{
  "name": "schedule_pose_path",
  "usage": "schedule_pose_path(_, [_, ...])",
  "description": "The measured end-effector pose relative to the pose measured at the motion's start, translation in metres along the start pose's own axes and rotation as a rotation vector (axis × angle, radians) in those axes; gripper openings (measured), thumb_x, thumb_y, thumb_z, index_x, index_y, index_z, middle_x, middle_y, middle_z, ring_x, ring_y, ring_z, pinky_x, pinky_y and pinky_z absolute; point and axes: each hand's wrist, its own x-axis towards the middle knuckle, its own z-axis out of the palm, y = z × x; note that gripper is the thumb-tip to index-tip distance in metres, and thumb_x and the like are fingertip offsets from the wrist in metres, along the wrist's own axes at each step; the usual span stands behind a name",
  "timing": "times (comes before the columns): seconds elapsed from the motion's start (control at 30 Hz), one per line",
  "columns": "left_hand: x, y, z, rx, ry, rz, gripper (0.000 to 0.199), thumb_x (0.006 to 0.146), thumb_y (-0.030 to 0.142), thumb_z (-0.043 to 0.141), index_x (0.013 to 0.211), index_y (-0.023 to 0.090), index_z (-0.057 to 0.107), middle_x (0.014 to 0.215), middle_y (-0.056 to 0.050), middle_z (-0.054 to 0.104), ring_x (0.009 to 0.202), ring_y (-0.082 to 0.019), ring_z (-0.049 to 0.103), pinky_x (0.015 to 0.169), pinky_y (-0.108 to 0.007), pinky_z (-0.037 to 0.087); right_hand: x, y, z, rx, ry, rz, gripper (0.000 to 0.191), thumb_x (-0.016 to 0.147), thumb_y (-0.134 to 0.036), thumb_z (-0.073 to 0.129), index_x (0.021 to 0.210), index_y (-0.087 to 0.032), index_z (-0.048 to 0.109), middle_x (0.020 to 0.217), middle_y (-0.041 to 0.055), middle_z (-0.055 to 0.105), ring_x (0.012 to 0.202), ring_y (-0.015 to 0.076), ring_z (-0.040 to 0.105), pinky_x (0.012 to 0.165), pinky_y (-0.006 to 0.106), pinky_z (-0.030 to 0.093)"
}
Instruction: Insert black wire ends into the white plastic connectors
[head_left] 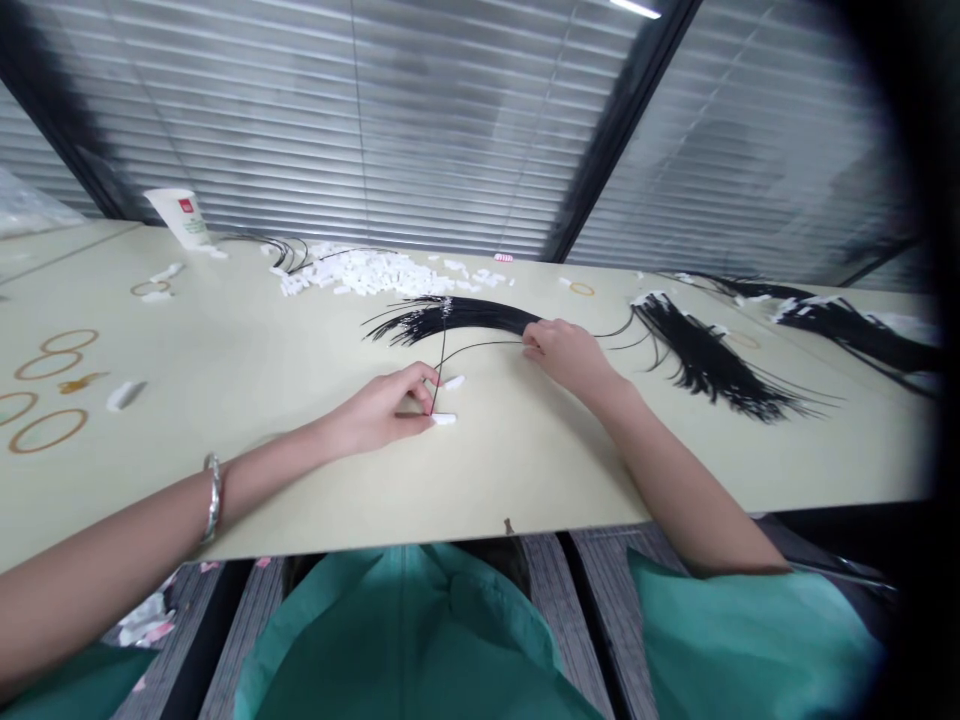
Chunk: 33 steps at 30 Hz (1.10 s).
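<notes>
Near the middle of the table, my left hand (394, 403) pinches a thin black wire (441, 365) by its lower end. A small white piece (444, 419) lies at the tip of the left thumb, and another white piece (454, 382) rests just behind it. My right hand (562, 352) has its fingers closed on the right end of a bundle of black wires (457, 314), whose frayed ends fan out to the left. One loose wire curves between the two hands.
A heap of white pieces (367, 270) lies at the table's back, with a paper cup (180, 217) to its left. More black bundles (712, 355) lie at the right. Rubber bands (49, 431) are at the left. Window blinds stand behind the table (510, 470).
</notes>
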Motion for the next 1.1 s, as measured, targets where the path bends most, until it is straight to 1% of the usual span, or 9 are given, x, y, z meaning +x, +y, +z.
schedule_pose_path(0.1, [0.0,-0.001,0.0,-0.009,0.005,0.006,0.039,0.076,0.024,0.055,0.113,0.02,0.042,0.091,-0.001,0.059,0.091,-0.011,0.056,0.087,-0.027,0.045,0.003,0.003,0.008,-0.013,0.064,-0.055,0.02,0.089,-0.013,0.053,0.105,-0.019,0.063,0.1,0.0071,0.052,0.091,0.0206,0.044,0.075,0.028,0.035])
schedule_pose_path(0.3, [0.001,-0.002,0.0,0.024,0.004,0.001,0.037,0.076,0.025,0.055,0.111,0.02,0.043,0.092,0.0,0.06,0.09,-0.01,0.056,0.089,-0.028,0.043,0.004,0.001,0.005,-0.041,0.033,-0.219,0.016,0.089,-0.007,0.048,0.087,-0.013,0.063,0.093,0.0086,0.052,0.09,0.0205,0.043,0.077,0.03,0.031])
schedule_pose_path(0.5, [0.0,-0.001,0.0,0.029,0.008,0.008,0.037,0.077,0.026,0.055,0.111,0.02,0.043,0.092,0.0,0.06,0.089,-0.011,0.056,0.087,-0.027,0.043,0.001,-0.009,0.0,-0.029,0.024,-0.154,0.009,0.091,-0.01,0.046,0.088,-0.009,0.054,0.087,0.0088,0.053,0.084,0.0194,0.047,0.072,0.026,0.031])
schedule_pose_path(0.6, [0.0,-0.001,0.0,0.023,0.014,0.008,0.038,0.077,0.027,0.055,0.112,0.02,0.043,0.091,0.0,0.059,0.089,-0.01,0.056,0.086,-0.026,0.044,0.002,-0.011,-0.003,0.269,0.085,0.042,0.012,0.094,-0.016,0.04,0.093,-0.011,0.051,0.078,0.0062,0.053,0.068,0.0146,0.047,0.064,0.022,0.033])
schedule_pose_path(0.7, [0.0,-0.001,0.0,0.024,0.009,0.014,0.035,0.077,0.026,0.055,0.11,0.019,0.044,0.092,-0.001,0.059,0.089,-0.01,0.056,0.086,-0.026,0.043,0.005,-0.01,-0.014,0.808,0.147,0.196,0.013,0.095,-0.021,0.039,0.099,-0.012,0.048,0.073,0.0033,0.053,0.056,0.009,0.044,0.055,0.018,0.034])
schedule_pose_path(0.8, [0.0,-0.001,0.0,0.034,0.01,0.018,0.033,0.077,0.026,0.055,0.108,0.019,0.045,0.093,-0.001,0.059,0.09,-0.011,0.056,0.087,-0.027,0.043,0.005,-0.012,-0.027,1.385,0.095,0.191,0.024,0.092,-0.03,0.047,0.109,-0.013,0.047,0.085,0.0047,0.054,0.058,0.0065,0.046,0.052,0.015,0.038])
schedule_pose_path(0.87, [0.0,-0.002,0.0,0.039,0.014,0.018,0.034,0.077,0.026,0.055,0.109,0.02,0.045,0.092,-0.001,0.059,0.089,-0.011,0.056,0.086,-0.027,0.043,0.002,-0.019,-0.034,1.659,0.05,0.135,0.034,0.089,-0.035,0.053,0.115,-0.015,0.047,0.099,0.0067,0.053,0.072,0.0076,0.052,0.06,0.015,0.045])
schedule_pose_path(0.97, [0.001,-0.003,0.0,0.035,0.014,0.026,0.036,0.077,0.026,0.055,0.11,0.02,0.045,0.092,-0.001,0.06,0.089,-0.011,0.056,0.085,-0.027,0.043,-0.005,-0.04,-0.04,1.834,0.006,0.098,0.039,0.085,-0.041,0.06,0.113,-0.016,0.05,0.112,0.0073,0.049,0.09,0.0104,0.053,0.076,0.018,0.049])
schedule_pose_path(1.1, [0.001,-0.002,0.0,0.028,0.012,0.018,0.037,0.076,0.026,0.055,0.111,0.02,0.044,0.092,-0.001,0.06,0.088,-0.011,0.056,0.085,-0.027,0.043,-0.014,-0.079,-0.042,1.848,-0.104,0.006,0.038,0.083,-0.043,0.065,0.1,-0.012,0.054,0.1,0.0084,0.055,0.084,0.0106,0.055,0.076,0.02,0.05])
